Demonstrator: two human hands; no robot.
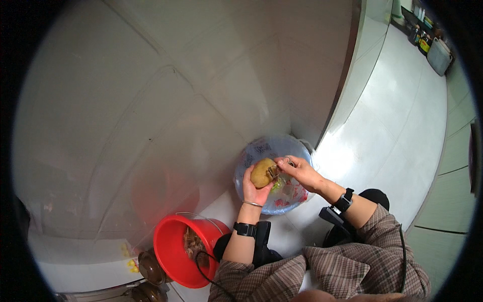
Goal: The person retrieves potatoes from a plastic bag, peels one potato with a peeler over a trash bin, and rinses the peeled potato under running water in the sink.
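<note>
My left hand is wrapped around the lower side of a large unpeeled-looking potato. In my right hand is a metal vegetable peeler, gripped by its handle. The peeler's head rests against the potato's right side. Both hands are above a round waste bin lined with a bluish plastic bag. Inside the bag lie green scraps and some red printed wrapping.
A red bucket with brownish contents stands at lower left, beside brown glass pots. A glossy wall panel rises behind the bin. Bottles and a grey container stand far off at upper right.
</note>
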